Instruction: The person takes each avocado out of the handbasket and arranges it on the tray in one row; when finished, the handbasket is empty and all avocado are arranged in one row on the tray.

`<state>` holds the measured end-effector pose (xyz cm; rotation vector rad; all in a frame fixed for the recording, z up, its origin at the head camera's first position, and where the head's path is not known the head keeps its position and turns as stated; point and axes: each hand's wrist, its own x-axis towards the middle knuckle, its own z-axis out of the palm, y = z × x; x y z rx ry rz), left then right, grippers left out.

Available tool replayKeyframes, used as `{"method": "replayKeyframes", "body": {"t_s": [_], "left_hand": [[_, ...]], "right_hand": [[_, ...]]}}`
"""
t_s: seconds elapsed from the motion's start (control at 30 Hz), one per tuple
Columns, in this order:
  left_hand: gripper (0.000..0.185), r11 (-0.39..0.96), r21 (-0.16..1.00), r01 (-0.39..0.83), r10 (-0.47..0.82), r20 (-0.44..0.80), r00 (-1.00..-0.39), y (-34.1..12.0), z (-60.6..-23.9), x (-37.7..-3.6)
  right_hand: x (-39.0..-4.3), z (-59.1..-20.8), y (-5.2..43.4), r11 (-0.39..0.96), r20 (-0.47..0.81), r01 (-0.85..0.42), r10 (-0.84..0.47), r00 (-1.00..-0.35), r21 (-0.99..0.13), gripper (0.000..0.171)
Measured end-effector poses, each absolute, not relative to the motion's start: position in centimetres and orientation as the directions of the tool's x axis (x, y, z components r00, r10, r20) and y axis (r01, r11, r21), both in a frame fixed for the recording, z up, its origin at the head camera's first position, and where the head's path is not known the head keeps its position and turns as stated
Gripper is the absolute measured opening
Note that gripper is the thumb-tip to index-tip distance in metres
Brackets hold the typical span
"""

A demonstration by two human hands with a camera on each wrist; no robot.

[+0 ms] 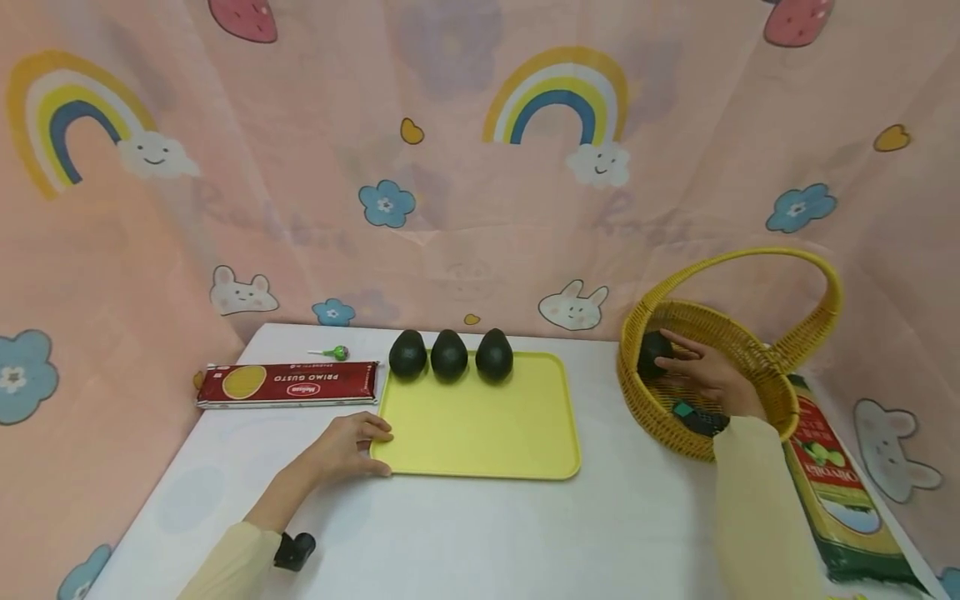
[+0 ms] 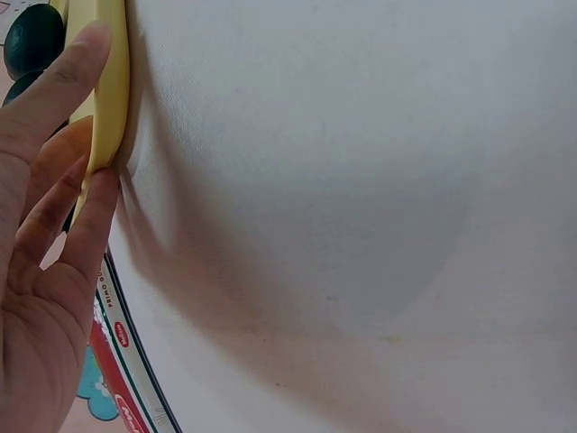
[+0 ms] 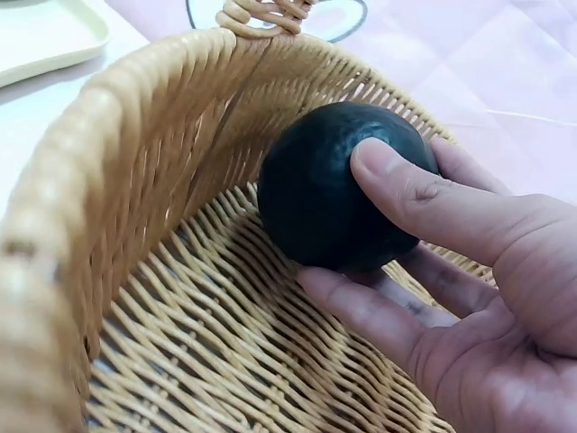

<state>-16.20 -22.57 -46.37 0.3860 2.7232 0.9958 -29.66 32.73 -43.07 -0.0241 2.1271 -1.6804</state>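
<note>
My right hand [image 1: 705, 377] is inside a yellow wicker basket [image 1: 636, 412] with a tall handle. It holds a dark avocado [image 3: 315, 198], thumb on one side and fingers round the other, close over the woven bottom in the right wrist view. At the near left corner of a yellow tray [image 1: 480, 433], my left hand [image 1: 341, 450] grips the edge between thumb and fingers. Three more dark avocados stand in a row along the tray's far edge: a left one [image 1: 407, 357], a middle one [image 1: 448, 358] and a right one [image 1: 494, 358].
Left of the tray lies a red pasta packet [image 1: 288, 385], with a green lollipop [image 1: 339, 353] behind it. A green and red Olivoila bag [image 1: 840, 492] lies right of the basket. A pink patterned cloth [image 1: 465, 250] hangs behind the white table [image 1: 480, 542].
</note>
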Motion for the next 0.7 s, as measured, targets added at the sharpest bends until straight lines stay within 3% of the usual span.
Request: {"method": "replayKeyframes", "body": {"t_s": [0.4, 0.7], "left_hand": [[0.047, 0.729, 0.671, 0.139, 0.300, -0.130, -0.945, -22.5, -46.3, -16.2], [0.047, 0.713, 0.685, 0.151, 0.312, -0.117, -0.943, -22.6, -46.3, -16.1]], "right_hand": [[-28.7, -43.8, 33.5, 0.291, -0.280, 0.193, -0.296, -0.913, -0.937, 0.073], [-27.5, -43.5, 34.0, 0.228, -0.246, 0.171, -0.360, -0.900, -0.958, 0.070]]}}
